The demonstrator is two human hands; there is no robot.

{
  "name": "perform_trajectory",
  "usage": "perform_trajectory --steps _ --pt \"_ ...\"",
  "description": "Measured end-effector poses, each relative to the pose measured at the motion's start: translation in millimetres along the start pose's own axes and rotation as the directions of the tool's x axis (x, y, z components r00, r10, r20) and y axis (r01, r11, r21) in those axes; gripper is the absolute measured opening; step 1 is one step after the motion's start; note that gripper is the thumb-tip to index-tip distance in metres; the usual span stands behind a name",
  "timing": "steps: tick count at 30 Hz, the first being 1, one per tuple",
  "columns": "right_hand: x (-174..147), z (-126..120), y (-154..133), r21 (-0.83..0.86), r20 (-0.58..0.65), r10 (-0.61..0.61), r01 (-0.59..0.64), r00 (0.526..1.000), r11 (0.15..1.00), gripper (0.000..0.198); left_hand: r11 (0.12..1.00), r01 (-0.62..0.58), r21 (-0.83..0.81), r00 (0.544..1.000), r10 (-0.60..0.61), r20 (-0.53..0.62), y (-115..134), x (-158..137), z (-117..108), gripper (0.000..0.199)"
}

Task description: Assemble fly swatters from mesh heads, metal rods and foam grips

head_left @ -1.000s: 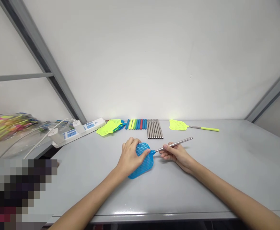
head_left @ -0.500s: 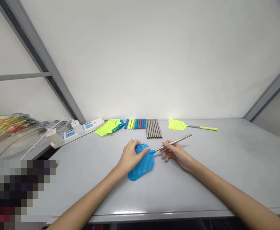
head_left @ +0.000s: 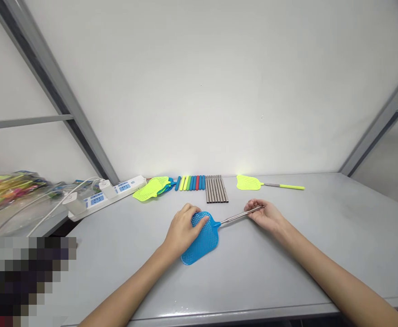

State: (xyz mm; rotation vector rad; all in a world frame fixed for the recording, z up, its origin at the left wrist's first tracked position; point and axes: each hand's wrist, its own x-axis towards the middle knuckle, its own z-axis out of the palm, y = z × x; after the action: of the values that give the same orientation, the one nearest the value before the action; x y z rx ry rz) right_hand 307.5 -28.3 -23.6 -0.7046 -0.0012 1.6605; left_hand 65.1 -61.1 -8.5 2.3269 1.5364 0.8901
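Observation:
A blue fly swatter head (head_left: 204, 243) lies at the middle of the table, with a thin metal rod (head_left: 235, 218) running from its neck up to the right. My left hand (head_left: 185, 227) grips the head's upper left part, thumb on the mesh and fingers around the edge. At the rod's far end, my right hand (head_left: 262, 213) has its fingers closed round the metal. The rod carries no coloured grip that I can see.
Behind my hands lie stacked swatter heads (head_left: 153, 188), coloured handle grips (head_left: 190, 183), a row of metal rods (head_left: 216, 189) and a yellow-green swatter (head_left: 249, 183) with a handle. A power strip (head_left: 108, 197) and bagged goods (head_left: 15, 188) are at left.
My right hand has slid along the rod, away from the blue head, to its outer end. My left hand still holds the head. The view has shifted slightly.

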Motion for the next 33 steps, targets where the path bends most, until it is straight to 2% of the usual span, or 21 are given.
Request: perform_trajectory --steps 4,7,9,11,13,15,17,19,28,30,33 --pt "2 -1 -2 0.070 0.001 -0.002 0.001 1.000 0.998 0.019 0.996 0.015 -0.084 0.999 -0.019 -0.042 0 2 -1 0.023" --pt "1 0 -7 0.110 -0.002 -0.008 0.009 1.000 0.994 0.021 0.952 0.145 -0.269 0.981 -0.174 -0.085 -3 6 -4 0.024" --pt "-1 1 -12 0.135 -0.007 -0.018 0.019 1.000 0.991 0.022 0.842 0.265 -0.471 0.948 -0.318 -0.035 -3 8 -7 0.028" --pt "-3 1 -15 0.159 -0.012 -0.038 0.039 0.999 0.986 0.022 0.677 0.361 -0.641 0.912 -0.401 0.089 0 8 -10 0.033" --pt "-5 1 -19 0.193 -0.004 -0.070 0.070 0.998 0.979 0.021 0.538 0.399 -0.743 0.900 -0.387 0.203 4 6 -9 0.035" --pt "-6 0 -21 0.243 0.018 -0.107 0.099 0.994 0.965 0.021 0.444 0.386 -0.809 0.911 -0.322 0.257 9 3 -5 0.035" --pt "-6 -1 -23 0.290 0.040 -0.129 0.112 0.991 0.951 0.022 0.368 0.379 -0.849 0.918 -0.266 0.294 13 0 1 0.035" --pt "-6 -1 -23 0.303 0.053 -0.134 0.112 0.990 0.946 0.023 0.332 0.395 -0.857 0.913 -0.246 0.325 16 -2 6 0.033" --pt "-4 -2 -10 0.146 0.003 -0.115 0.114 0.993 0.983 0.028 0.344 0.438 -0.830 0.878 -0.361 0.314 18 -3 4 0.034" --pt "-3 -3 -8 0.134 -0.005 -0.113 0.112 0.994 0.985 0.028 0.294 0.474 -0.830 0.857 -0.370 0.358 20 -4 2 0.034" --pt "-2 -5 -7 0.106 -0.007 -0.123 0.123 0.992 0.987 0.029 0.134 0.566 -0.813 0.789 -0.372 0.488 24 -6 1 0.036"
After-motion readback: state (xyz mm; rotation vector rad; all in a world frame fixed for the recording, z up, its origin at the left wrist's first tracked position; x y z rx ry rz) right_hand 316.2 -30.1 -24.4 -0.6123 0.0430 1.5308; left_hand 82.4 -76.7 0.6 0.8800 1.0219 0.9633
